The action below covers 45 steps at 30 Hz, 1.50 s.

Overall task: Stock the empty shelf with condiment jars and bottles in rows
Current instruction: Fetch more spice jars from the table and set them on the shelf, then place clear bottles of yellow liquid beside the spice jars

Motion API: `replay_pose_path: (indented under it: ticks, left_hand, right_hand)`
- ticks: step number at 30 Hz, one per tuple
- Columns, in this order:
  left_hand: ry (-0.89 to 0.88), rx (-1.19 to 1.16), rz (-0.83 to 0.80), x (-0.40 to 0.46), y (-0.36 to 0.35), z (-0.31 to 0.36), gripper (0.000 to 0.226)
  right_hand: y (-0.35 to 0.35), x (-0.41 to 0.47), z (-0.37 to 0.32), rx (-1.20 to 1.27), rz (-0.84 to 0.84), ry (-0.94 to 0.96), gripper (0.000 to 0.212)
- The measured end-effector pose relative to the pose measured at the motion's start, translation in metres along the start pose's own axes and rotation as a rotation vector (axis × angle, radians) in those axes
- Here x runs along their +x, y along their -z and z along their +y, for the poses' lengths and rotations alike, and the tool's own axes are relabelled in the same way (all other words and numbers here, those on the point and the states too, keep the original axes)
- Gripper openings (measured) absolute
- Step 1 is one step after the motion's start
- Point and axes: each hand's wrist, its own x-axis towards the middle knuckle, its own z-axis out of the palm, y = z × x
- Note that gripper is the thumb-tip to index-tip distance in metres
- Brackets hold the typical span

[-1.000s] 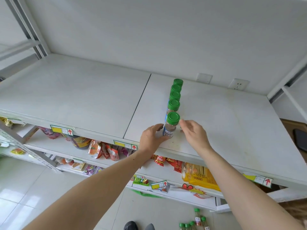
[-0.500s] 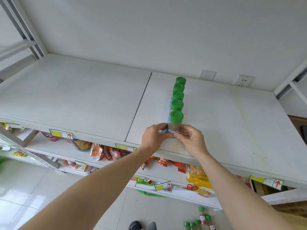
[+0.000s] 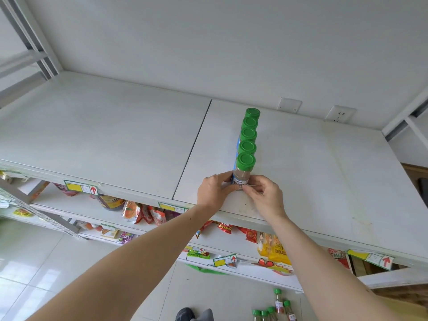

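Observation:
A single-file row of several green-capped condiment jars [image 3: 249,135] runs front to back on the white top shelf [image 3: 115,140], just right of the seam between its two panels. The front jar [image 3: 243,172] is clear with a white label and stands near the shelf's front edge. My left hand [image 3: 214,191] grips its base from the left. My right hand [image 3: 264,195] pinches its base from the right. Both sets of fingers touch the jar's lower part and hide its bottom.
More green-capped bottles [image 3: 275,306] stand on the tiled floor at the lower right. The lower shelves hold snack packets [image 3: 143,213] and a yellow bag [image 3: 273,249]. Two wall sockets [image 3: 339,113] sit behind the shelf. Price tags [image 3: 81,187] line the shelf edges.
A second ago both hands were apart beside the front jar. They have closed onto its base, and the jar now stands straight in line with the row.

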Motion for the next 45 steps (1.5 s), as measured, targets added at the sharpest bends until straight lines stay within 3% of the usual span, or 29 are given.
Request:
replay_pose_path:
  ticks: [7,12,17,26,39,45]
  left_hand:
    - [-0.036,-0.007,0.012,-0.009,-0.001,-0.001,0.042]
    - [0.090,-0.133,0.038,-0.028,0.009,0.002,0.059]
    - [0.147,-0.084,0.165,-0.074,0.018,0.011,0.051]
    - [0.297,-0.014,0.484,-0.207,0.014,0.026,0.038]
    - [0.579,0.041,0.906,-0.449,0.060,-0.002,0.027]
    - [0.634,0.085,1.015,-0.567,0.083,-0.003,0.029]
  right_hand:
    - [0.003,-0.007,0.007,0.031,0.018,-0.076,0.044]
    - [0.005,-0.019,0.002,0.004,0.043,-0.070,0.039]
    - [0.011,-0.043,-0.004,-0.048,-0.006,-0.007,0.026]
    - [0.004,-0.120,-0.019,-0.086,-0.348,0.203,0.019]
    - [-0.090,-0.311,-0.069,-0.070,-0.895,0.484,0.025]
    - [-0.122,-0.422,-0.094,0.042,-0.989,0.562,0.018]
